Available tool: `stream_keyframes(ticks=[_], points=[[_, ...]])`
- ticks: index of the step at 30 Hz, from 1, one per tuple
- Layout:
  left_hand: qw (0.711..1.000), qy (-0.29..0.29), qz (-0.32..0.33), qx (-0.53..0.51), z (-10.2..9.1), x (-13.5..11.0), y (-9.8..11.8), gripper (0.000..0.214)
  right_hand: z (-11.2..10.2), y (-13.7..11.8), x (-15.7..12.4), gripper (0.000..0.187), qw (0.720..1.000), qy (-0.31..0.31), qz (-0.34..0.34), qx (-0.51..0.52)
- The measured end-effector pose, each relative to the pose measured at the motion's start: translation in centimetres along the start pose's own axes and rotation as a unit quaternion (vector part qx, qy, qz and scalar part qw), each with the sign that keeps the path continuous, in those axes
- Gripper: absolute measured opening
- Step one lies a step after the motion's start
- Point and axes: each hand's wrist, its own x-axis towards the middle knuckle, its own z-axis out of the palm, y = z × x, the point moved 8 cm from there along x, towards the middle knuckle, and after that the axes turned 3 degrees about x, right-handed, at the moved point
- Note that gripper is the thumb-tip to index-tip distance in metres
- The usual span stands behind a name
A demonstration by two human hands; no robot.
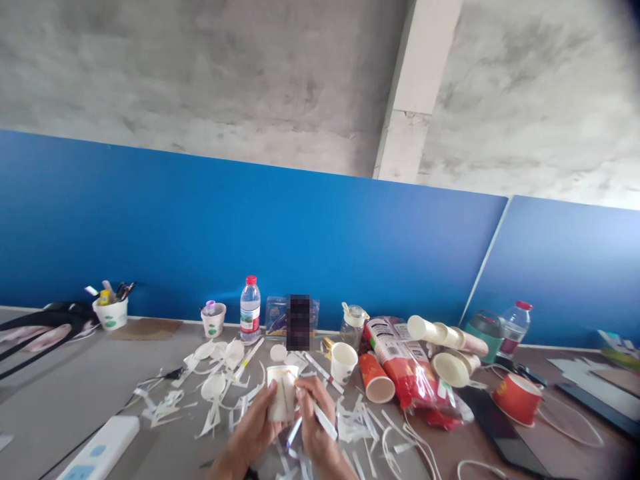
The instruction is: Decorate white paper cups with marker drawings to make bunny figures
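My left hand (256,415) is wrapped round a white paper cup (281,399), which I hold up over the table. Dark lines run down the cup's side, and its rim faces away from me. In my right hand (316,415) is a white marker (326,423), its back end pointing down to the right. The right fingertips are at the cup's right side; whether the marker's tip touches the cup I cannot tell. Just below the cup, between my hands, lies another marker (294,433) with a purple end. Cut paper strips (357,420) are scattered about both hands.
Behind the hands stand a white paper cup (344,363), a water bottle (250,310) and a glass jug (353,327). To the right are a red cup (376,379), a red plastic package (403,360) and stacked cups (447,335). A power strip (103,448) lies at front left.
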Motion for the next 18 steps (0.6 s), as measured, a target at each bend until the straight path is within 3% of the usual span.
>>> stream_keyframes(ticks=[6, 12, 18], points=[[0.999, 0.026, -0.011, -0.016, 1.3, -0.8, 1.0, 0.017, 0.0, 0.2, 0.1, 0.037, 1.000, 0.010, 0.020, 0.019], [0.998, 0.034, -0.020, -0.041, 1.9, -1.2, 1.3, 0.035, -0.5, 0.6, 0.4, 0.038, 0.999, 0.022, 0.042, 0.005], [0.999, 0.027, -0.025, -0.037, 1.1, -0.6, 0.7, 0.026, -0.4, 0.0, 0.2, 0.035, 0.999, 0.025, 0.022, 0.017]])
